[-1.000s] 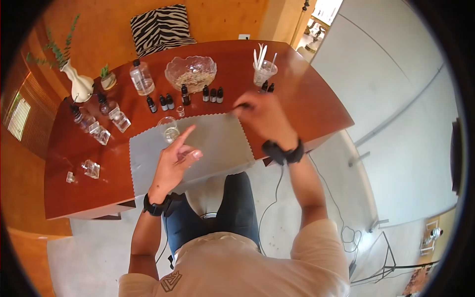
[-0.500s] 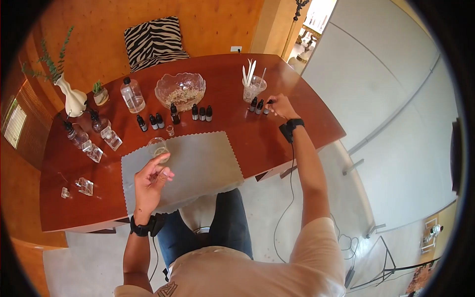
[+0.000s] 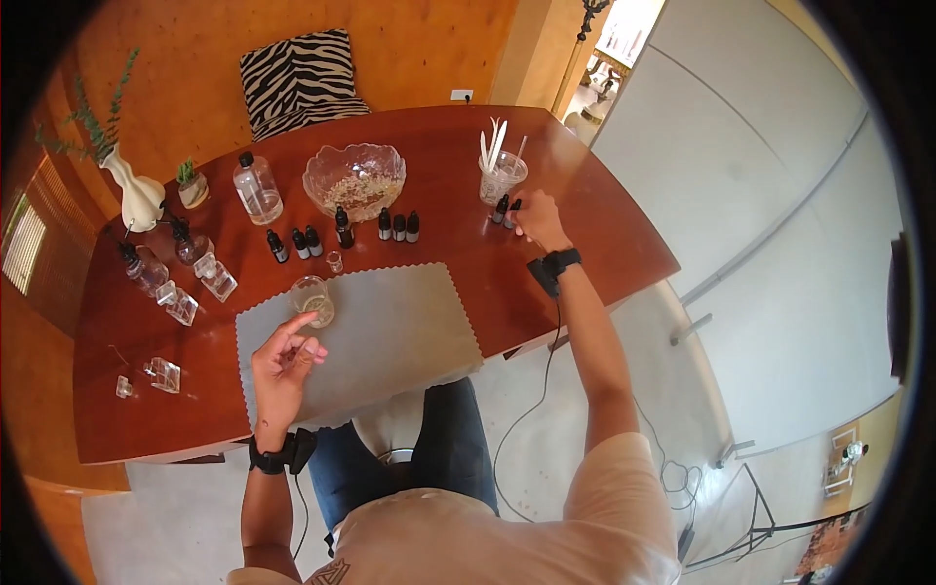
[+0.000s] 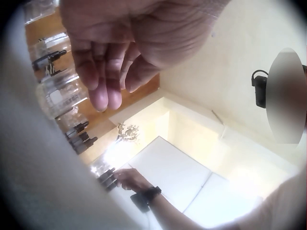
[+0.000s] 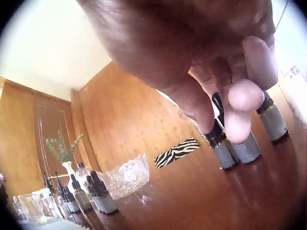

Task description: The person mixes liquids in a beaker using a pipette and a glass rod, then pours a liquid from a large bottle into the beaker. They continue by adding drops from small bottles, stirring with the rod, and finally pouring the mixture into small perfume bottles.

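At the right of the table, my right hand (image 3: pixel 539 218) pinches the black top of a small dropper bottle (image 5: pixel 224 152) between thumb and fingers. Two similar grey-labelled bottles stand beside it, one being the right-hand bottle (image 5: pixel 274 123). In the head view the hand partly covers this group. Over the grey mat (image 3: pixel 400 312), my left hand (image 3: pixel 280 375) hovers with loosely bent fingers and holds nothing. Just beyond its fingertips stands a clear glass beaker (image 3: pixel 314 304) with a little liquid. A tiny glass piece (image 3: pixel 334 261) sits behind the mat.
Behind the mat stand several dropper bottles (image 3: pixel 399 226), a scalloped glass bowl (image 3: pixel 353 185) and a large clear bottle (image 3: pixel 257 190). A plastic cup (image 3: pixel 502 180) with white strips is near the right hand. Glass perfume bottles (image 3: pixel 214 277) and a white vase (image 3: pixel 136 195) occupy the left.
My right hand carried a small dark-topped bottle rightward from the mat's corner to the group by the cup, then shifted slightly left to another bottle. My left hand drew back a little.
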`<move>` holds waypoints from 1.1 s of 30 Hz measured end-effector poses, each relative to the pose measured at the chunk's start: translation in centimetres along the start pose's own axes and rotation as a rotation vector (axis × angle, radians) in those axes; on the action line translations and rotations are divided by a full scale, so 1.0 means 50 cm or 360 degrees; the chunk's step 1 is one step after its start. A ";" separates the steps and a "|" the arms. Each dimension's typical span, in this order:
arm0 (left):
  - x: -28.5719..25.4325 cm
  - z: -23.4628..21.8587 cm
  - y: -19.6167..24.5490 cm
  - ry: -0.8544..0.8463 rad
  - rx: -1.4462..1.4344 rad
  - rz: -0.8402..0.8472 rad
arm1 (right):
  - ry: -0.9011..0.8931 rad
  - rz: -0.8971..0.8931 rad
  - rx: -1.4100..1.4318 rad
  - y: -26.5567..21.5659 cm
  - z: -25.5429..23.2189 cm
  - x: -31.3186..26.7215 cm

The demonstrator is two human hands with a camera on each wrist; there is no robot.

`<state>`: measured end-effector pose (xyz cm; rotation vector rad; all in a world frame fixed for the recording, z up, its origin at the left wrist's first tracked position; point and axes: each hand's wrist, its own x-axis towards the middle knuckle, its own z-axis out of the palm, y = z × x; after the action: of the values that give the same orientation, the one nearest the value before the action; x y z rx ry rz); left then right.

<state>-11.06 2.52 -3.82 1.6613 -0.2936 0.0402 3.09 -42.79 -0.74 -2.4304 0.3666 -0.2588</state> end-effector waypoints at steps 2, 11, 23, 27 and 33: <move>-0.004 -0.004 0.001 0.0006 -0.0005 -0.0005 | 0.0060 -0.0042 -0.0048 0.029 0.025 0.024; 0.010 0.030 0.015 -0.0140 0.0094 0.0236 | -0.0520 -0.0527 0.0879 -0.221 0.034 -0.228; 0.007 0.024 0.065 -0.0378 -0.0109 0.0211 | -0.0985 -0.1509 0.0830 -0.375 0.109 -0.346; 0.000 0.004 0.062 -0.0620 -0.0459 0.0071 | -0.1110 -0.1752 0.0755 -0.406 0.091 -0.351; -0.001 0.000 0.044 -0.0608 -0.0418 0.0106 | -0.0997 -0.1530 0.0425 -0.411 0.093 -0.371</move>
<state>-11.59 2.34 -1.68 1.3896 -0.6171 -0.2589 -9.07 -18.74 7.16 -2.0957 -1.0541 0.0649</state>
